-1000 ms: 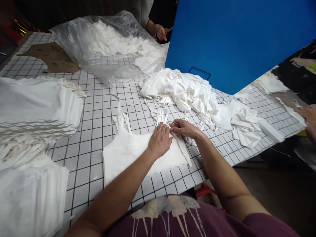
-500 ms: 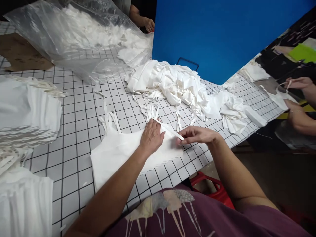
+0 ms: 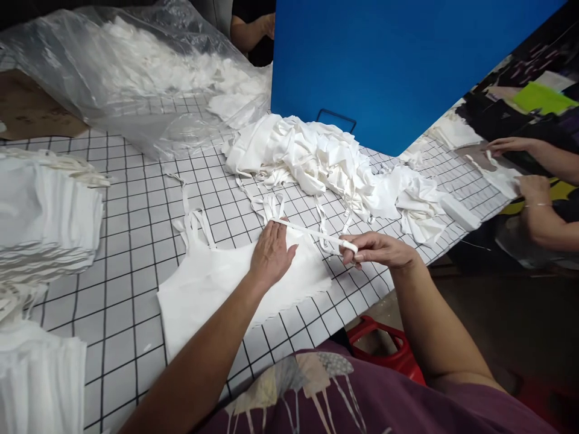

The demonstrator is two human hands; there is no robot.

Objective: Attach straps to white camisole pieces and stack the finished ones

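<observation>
A white strappy camisole (image 3: pixel 212 283) lies flat on the table in front of me, its thin straps toward the far side. My left hand (image 3: pixel 272 248) rests on it near the right-hand strap base, palm down, fingers stretched out and the thumb apart. From those fingertips a narrow white strap (image 3: pixel 312 231) runs taut to the right. My right hand (image 3: pixel 377 248) pinches its far end between thumb and fingers, just above the table. The other loose straps (image 3: pixel 196 226) stand up at the camisole's left shoulder.
Stacks of folded white garments (image 3: pixel 49 211) sit at the left. A heap of crumpled white garments (image 3: pixel 312 157) lies beyond my hands, before a blue panel (image 3: pixel 384 72). At the back left is a clear plastic bag (image 3: pixel 149 78) of white pieces. Another person's hands (image 3: pixel 534 187) handle white fabric at right.
My right hand has moved to the right, drawing the strap out longer and straighter. My left hand stays pressed on the camisole. The co-worker's upper hand at right has shifted left.
</observation>
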